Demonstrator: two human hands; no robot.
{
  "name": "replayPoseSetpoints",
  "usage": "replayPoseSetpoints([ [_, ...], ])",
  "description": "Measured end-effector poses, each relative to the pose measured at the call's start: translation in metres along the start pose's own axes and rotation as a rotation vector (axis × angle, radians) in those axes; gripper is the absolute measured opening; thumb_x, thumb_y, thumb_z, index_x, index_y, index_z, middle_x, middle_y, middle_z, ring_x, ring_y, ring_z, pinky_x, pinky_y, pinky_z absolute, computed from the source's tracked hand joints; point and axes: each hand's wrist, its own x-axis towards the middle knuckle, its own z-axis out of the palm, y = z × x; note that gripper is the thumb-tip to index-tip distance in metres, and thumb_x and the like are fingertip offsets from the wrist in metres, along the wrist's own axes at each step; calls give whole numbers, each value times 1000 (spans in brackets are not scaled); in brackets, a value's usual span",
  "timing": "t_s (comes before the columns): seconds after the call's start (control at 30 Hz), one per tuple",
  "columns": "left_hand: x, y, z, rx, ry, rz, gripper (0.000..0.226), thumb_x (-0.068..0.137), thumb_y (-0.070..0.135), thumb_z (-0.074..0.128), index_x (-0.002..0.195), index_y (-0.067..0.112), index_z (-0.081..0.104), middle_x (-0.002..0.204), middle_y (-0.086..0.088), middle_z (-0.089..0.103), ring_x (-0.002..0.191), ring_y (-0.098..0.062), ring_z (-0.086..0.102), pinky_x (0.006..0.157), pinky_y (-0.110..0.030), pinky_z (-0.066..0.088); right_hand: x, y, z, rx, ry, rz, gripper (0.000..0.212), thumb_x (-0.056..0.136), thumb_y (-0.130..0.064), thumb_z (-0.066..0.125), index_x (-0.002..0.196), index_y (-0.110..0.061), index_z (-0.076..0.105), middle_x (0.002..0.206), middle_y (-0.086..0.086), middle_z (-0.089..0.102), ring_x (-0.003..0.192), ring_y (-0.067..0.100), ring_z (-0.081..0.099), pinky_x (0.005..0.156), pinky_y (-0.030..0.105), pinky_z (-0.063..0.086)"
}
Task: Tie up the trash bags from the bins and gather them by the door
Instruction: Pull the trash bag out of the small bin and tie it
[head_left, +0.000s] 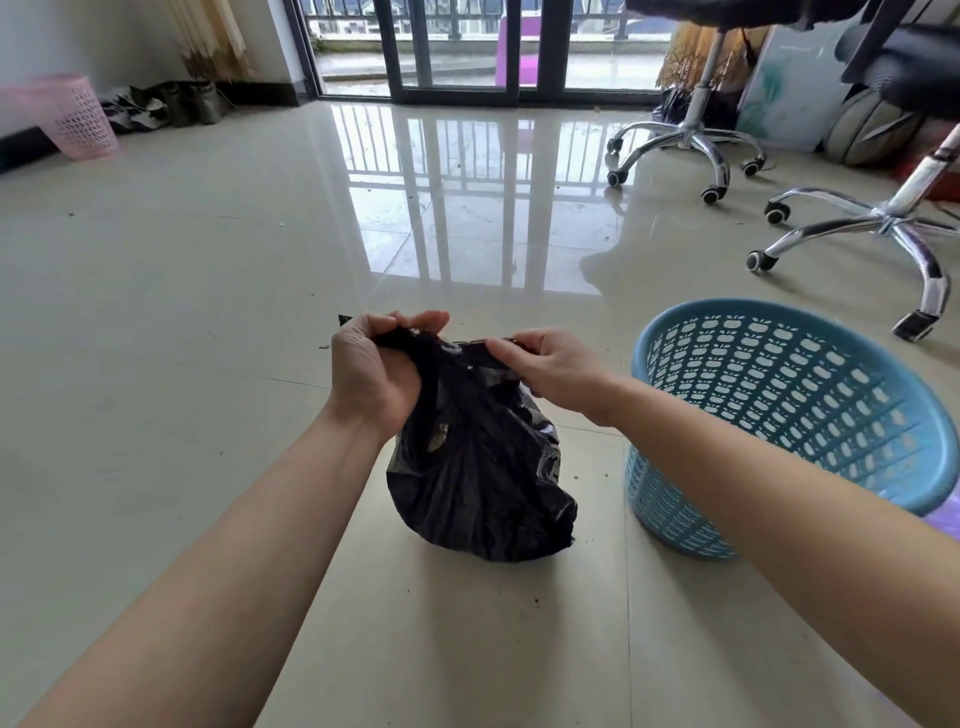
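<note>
Trash bag (480, 483), black, sits on tiled floor (156, 364) just left of blue bin (789, 415). Left hand (371, 369) fisted around one gathered top corner; right hand (553, 371) pinches the other, fingers closed. Pink bin (78, 117) stands far off by the wall.

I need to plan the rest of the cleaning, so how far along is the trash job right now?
Done: the black trash bag is out of the blue bin and sits on the floor beside it. In hand: the left hand and right hand each grip a side of the bag's top; no finished knot shows. Left: tying it, checking the pink bin by the far wall, gathering bags at the door.
</note>
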Motion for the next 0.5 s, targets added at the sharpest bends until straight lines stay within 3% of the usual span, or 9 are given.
replayPoseSetpoints([
  [0.03, 0, -1, -1, -24, 25, -17, 18, 86, 14, 43, 68, 13, 47, 85, -18, 71, 106, -34, 66, 99, -43, 48, 1, -2, -2, -96, 23, -7, 46, 103, -39, 51, 90, 2, 67, 52, -10, 53, 52, 15, 46, 50, 22, 38],
  [0.1, 5, -5, -6, -61, 118, -44, 39, 102, 28, 35, 65, 16, 42, 82, -17, 72, 106, -32, 69, 99, -42, 48, 5, 1, -6, -467, 53, -65, 53, 106, -41, 37, 84, 0, 63, 66, 1, 62, 67, 25, 57, 65, 34, 46],
  [0.17, 12, -10, -19, -16, 286, -30, 44, 105, 31, 30, 63, 17, 36, 58, -9, 59, 76, -28, 73, 84, -39, 47, 5, 13, -20, -973, 85, -68, 47, 106, -34, 30, 73, -13, 57, 72, 3, 60, 73, 28, 58, 68, 37, 45],
  [0.23, 14, -13, -44, 102, 491, 2, 38, 104, 25, 31, 67, 17, 35, 49, -2, 39, 43, -19, 57, 66, -35, 46, 1, 26, -40, -1375, 145, -4, 40, 100, -18, 31, 75, -17, 61, 70, 1, 59, 67, 23, 58, 67, 35, 40],
  [0.27, 14, -13, -57, 156, 583, 8, 33, 102, 21, 31, 69, 17, 35, 49, -1, 34, 36, -16, 47, 60, -32, 47, -3, 30, -47, -1508, 167, 35, 38, 97, -14, 32, 78, -18, 64, 71, 1, 61, 66, 21, 57, 68, 34, 39],
  [0.33, 11, -12, -74, 207, 690, 7, 28, 98, 14, 31, 70, 17, 35, 42, 3, 33, 31, -13, 37, 56, -29, 46, -4, 34, -47, -1642, 172, 76, 37, 95, -12, 35, 80, -19, 67, 76, 0, 67, 70, 20, 59, 72, 34, 39],
  [0.4, 10, -11, -77, 252, 687, 23, 30, 99, 17, 31, 70, 17, 35, 37, 6, 34, 32, -12, 39, 59, -29, 46, -1, 39, -39, -1671, 142, 80, 34, 95, -14, 36, 81, -18, 67, 82, 2, 70, 73, 22, 59, 72, 34, 39],
  [0.5, 12, -9, -76, 514, 585, 9, 46, 106, 42, 27, 73, 16, 45, 55, -1, 56, 60, -20, 61, 70, -39, 55, 0, 40, -44, -1525, 198, 47, 33, 97, -19, 37, 76, -17, 62, 84, 8, 69, 73, 26, 59, 68, 33, 43],
])
